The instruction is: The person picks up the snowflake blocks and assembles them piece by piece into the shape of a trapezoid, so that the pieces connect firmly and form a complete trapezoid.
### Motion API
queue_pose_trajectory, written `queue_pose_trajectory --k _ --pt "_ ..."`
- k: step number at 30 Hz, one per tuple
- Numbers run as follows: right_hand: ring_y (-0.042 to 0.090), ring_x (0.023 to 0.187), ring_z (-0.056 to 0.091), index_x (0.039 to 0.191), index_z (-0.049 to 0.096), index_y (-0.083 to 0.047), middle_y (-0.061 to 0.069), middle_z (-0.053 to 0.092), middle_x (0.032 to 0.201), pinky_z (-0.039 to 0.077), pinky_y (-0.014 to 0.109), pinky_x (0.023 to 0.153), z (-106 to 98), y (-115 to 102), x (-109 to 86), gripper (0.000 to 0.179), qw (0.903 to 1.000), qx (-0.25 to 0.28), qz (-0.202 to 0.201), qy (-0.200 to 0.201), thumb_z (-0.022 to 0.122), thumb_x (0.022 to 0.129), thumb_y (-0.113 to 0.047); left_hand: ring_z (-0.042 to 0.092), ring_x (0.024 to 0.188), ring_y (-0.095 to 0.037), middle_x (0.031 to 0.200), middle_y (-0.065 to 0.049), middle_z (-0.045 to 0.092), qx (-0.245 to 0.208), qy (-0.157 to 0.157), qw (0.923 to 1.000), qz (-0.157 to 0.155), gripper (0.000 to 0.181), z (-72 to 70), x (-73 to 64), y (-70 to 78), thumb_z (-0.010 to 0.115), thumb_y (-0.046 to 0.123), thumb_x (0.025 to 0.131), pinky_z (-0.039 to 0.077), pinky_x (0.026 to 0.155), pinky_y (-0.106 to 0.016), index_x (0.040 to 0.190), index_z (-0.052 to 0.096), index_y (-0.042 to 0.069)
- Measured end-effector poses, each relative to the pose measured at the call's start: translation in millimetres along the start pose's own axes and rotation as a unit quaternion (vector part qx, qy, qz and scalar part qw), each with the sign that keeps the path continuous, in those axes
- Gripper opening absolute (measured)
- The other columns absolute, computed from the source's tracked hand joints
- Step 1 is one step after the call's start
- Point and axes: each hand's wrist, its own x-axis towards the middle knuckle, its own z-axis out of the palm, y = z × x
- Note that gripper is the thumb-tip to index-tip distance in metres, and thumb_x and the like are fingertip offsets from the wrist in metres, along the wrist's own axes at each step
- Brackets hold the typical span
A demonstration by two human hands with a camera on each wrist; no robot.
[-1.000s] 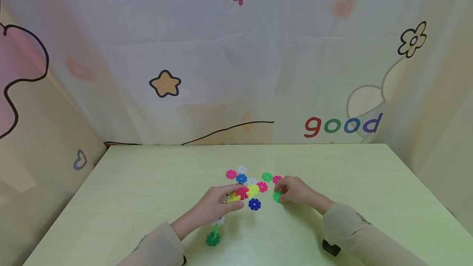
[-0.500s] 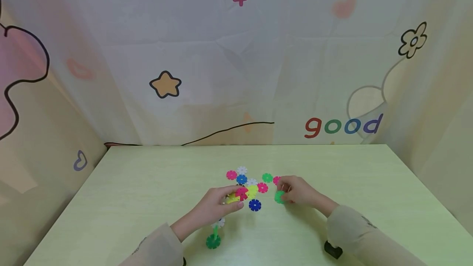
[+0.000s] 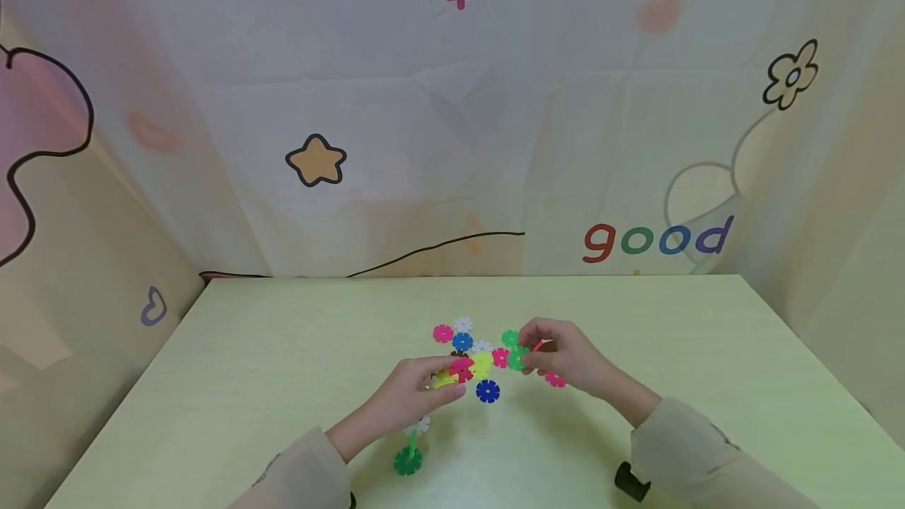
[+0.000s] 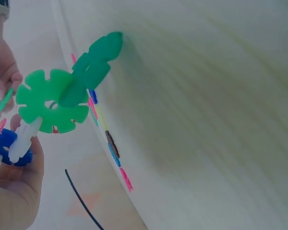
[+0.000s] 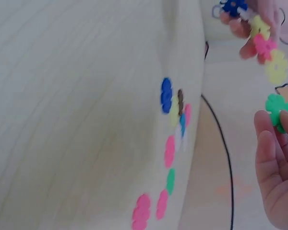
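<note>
My left hand (image 3: 410, 387) holds a chain of interlocking plastic snowflake discs raised above the table. A dark green disc (image 3: 408, 461) hangs at its near end; in the left wrist view a lighter green disc (image 4: 43, 103), a white one (image 4: 24, 139) and a blue one (image 4: 9, 146) follow. Near the fingertips comes a pink disc (image 3: 462, 370), and a yellow disc (image 5: 277, 67) ends the chain in the right wrist view. My right hand (image 3: 573, 356) pinches a single green disc (image 5: 277, 108) between thumb and fingers, a short gap from that yellow end.
Loose discs lie on the table (image 3: 283, 383) beyond the hands: dark blue (image 3: 488, 391), blue (image 3: 463, 342), pink (image 3: 443, 334), white (image 3: 463, 324) and green (image 3: 510, 338). Another pink disc (image 3: 555, 379) shows below my right hand. A printed curtain (image 3: 396, 116) stands behind the table.
My right hand has lifted the green disc and brought it up and left towards the chain. A pink disc below that hand has come into sight. The left hand stays nearly still.
</note>
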Motion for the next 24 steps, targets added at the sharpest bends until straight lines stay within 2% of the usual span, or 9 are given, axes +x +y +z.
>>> queue_pose_trajectory --k 4,8,15,21,24 --pt "0.023 0.074 0.063 0.095 0.055 0.001 0.016 0.057 0.089 0.052 0.032 0.064 6 -14 -2.0 0.018 0.9999 0.005 -0.016 0.004 0.062 0.080 -0.006 0.043 0.121 -0.028 0.130 -0.006 0.049 -0.007 -0.002 1.0000 0.000 0.050 -0.2 -0.6 1.1 0.057 0.041 0.082 0.042 0.092 -0.045 0.123 0.052 0.013" --pt "0.023 0.074 0.063 0.095 0.056 0.001 0.017 0.058 0.090 0.051 0.027 0.062 10 -17 -2.0 0.018 0.9997 0.006 -0.023 0.005 0.063 0.080 -0.007 0.043 0.121 -0.028 0.130 -0.005 0.050 -0.013 -0.004 0.9999 0.002 0.049 -0.2 -1.4 1.9 0.058 0.041 0.082 0.042 0.092 -0.046 0.122 0.053 0.014" --pt "0.021 0.073 0.063 0.094 0.056 0.001 0.017 0.059 0.089 0.050 0.024 0.060 12 -17 -2.1 0.017 0.9995 0.005 -0.030 0.008 0.062 0.080 -0.005 0.044 0.120 -0.027 0.128 -0.005 0.051 -0.023 -0.016 0.9995 0.017 0.044 -0.6 -2.5 0.5 0.056 0.039 0.083 0.043 0.092 -0.044 0.121 0.055 0.015" --pt "0.021 0.073 0.063 0.094 0.057 0.001 0.018 0.059 0.089 0.050 0.024 0.060 13 -18 -3.5 0.017 0.9993 0.014 -0.033 0.008 0.063 0.080 -0.007 0.044 0.120 -0.028 0.128 -0.007 0.051 -0.026 -0.030 0.9987 0.031 0.046 0.4 -3.5 1.0 0.055 0.037 0.084 0.042 0.092 -0.045 0.123 0.053 0.012" --pt "0.021 0.072 0.063 0.093 0.057 0.001 0.018 0.059 0.089 0.051 0.025 0.060 14 -19 -4.3 0.017 0.9992 0.019 -0.036 0.005 0.063 0.080 -0.007 0.049 0.115 -0.025 0.126 -0.007 0.052 -0.027 -0.034 0.9984 0.036 0.046 0.9 -4.1 1.8 0.055 0.037 0.085 0.043 0.092 -0.043 0.123 0.052 0.011"
